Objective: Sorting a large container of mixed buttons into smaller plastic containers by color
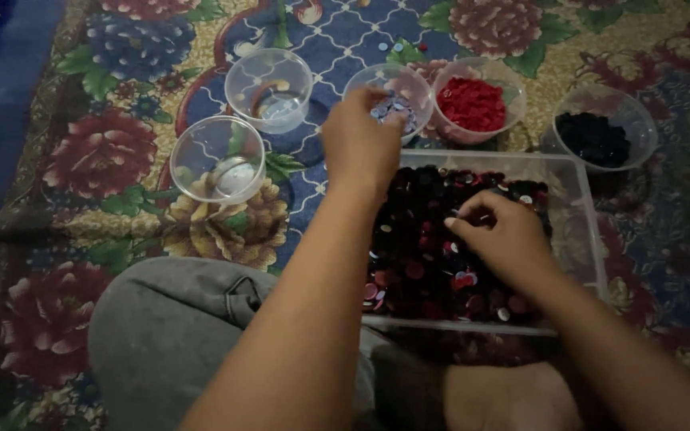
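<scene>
The person sits on a flowered carpet (105,152), one knee in grey trousers (177,327) low in the view, with a clear rectangular plastic tray (580,215) just ahead of the legs. The tray is filled with a heap of small round discs (417,263), mostly dark, with red, white and a few blue ones mixed in. The left hand (358,144) reaches past the far left corner of the tray and hovers over a clear cup (361,84) that holds bluish discs (397,108); its fingers are bunched and point down into the cup's mouth, and the back of the hand hides the tips, so I cannot tell whether its grip has hold of anything. The right hand (505,235) rests on the heap in the tray, its fingers curled and thumb and forefinger drawn close in a pinching grip at a disc on the surface; whether that disc is actually caught between them is too dark to tell. Just right of the blue cup, touching it, stands a clear cup of red discs (473,104), and further right, apart from it, a clear cup of black discs (594,137). To the left stand two more clear cups, one (269,88) beyond the other (217,160), both well apart from the tray.
</scene>
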